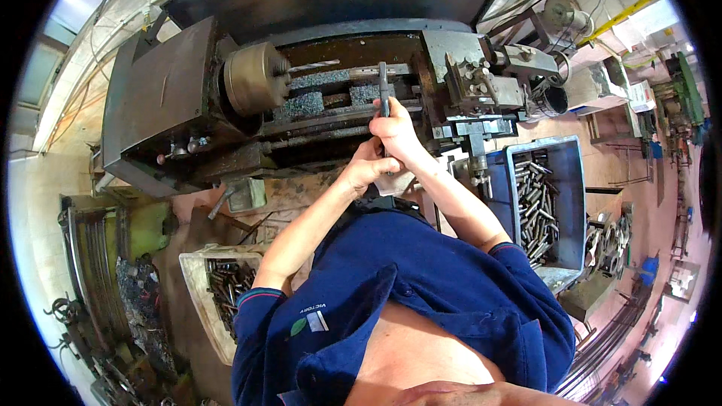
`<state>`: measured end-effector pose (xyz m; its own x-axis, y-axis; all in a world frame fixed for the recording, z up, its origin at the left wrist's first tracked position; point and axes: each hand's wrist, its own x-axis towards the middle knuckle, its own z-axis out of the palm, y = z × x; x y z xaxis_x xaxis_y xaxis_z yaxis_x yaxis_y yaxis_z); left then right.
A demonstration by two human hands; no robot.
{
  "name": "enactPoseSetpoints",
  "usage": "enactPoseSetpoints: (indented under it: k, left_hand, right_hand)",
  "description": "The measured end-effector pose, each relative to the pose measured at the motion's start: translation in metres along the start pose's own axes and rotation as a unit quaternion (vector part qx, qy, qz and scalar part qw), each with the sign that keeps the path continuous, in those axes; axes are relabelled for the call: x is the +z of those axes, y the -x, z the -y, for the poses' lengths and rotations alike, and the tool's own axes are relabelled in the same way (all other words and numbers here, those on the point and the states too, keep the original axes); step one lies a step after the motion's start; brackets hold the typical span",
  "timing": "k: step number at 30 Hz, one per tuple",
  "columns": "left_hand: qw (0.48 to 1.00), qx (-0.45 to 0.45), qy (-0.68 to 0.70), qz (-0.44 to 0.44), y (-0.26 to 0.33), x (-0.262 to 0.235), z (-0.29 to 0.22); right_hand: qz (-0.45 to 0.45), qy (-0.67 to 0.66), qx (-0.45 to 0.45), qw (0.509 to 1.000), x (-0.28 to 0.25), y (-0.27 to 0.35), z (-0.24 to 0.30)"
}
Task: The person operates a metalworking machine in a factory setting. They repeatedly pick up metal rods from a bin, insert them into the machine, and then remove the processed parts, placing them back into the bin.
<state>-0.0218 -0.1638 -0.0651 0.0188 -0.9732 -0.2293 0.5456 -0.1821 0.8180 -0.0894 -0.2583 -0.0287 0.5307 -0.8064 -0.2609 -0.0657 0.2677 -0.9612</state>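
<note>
One slim, dark metal tool [383, 89], gripped in both hands, pointing away from the body and seen against the lathe [162, 98]. Right hand [393, 131] curled closed about the middle of the shaft; left hand [367, 168] closed lower down, thumb laid across the near end. Perhaps a caliper or a wrench, but too small to tell, with the lower part hidden under the fingers.

Best handled, by the look of it, with both grips firm but unforced: steady the near end with the left thumb, guide from the middle with the right, and square the shaft up before adding any pressure. Keep knuckles well away from the twist drill [316, 65] at the round chuck [252, 79] and from the sharp grey chips [304, 105]. Leave elbow room on the right, beside the blue crate [579, 203] of loose metal pieces [537, 209].
</note>
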Motion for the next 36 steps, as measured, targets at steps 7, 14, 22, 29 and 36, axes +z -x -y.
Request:
enactPoseSetpoints:
  k: [7,14,22,29,36]
  left_hand:
    - [1.000,-0.022,0.006,-0.015,-0.011,-0.002,-0.021]
    - [0.999,0.030,0.025,-0.018,-0.006,-0.019,-0.024]
    - [0.996,0.035,0.002,-0.076,0.016,-0.052,-0.027]
    - [0.998,0.027,-0.013,-0.054,0.012,-0.052,-0.023]
    - [0.998,0.057,0.030,-0.011,0.016,-0.059,-0.025]
  right_hand:
    - [-0.015,0.071,-0.026,0.997,0.005,-0.027,0.002]
    - [-0.006,0.088,-0.011,0.996,0.024,-0.037,-0.001]
    - [0.031,0.176,0.000,0.984,0.071,-0.036,0.006]
    - [-0.027,0.159,0.031,0.986,0.068,-0.034,0.006]
    - [0.019,0.131,-0.007,0.991,0.073,-0.035,0.000]
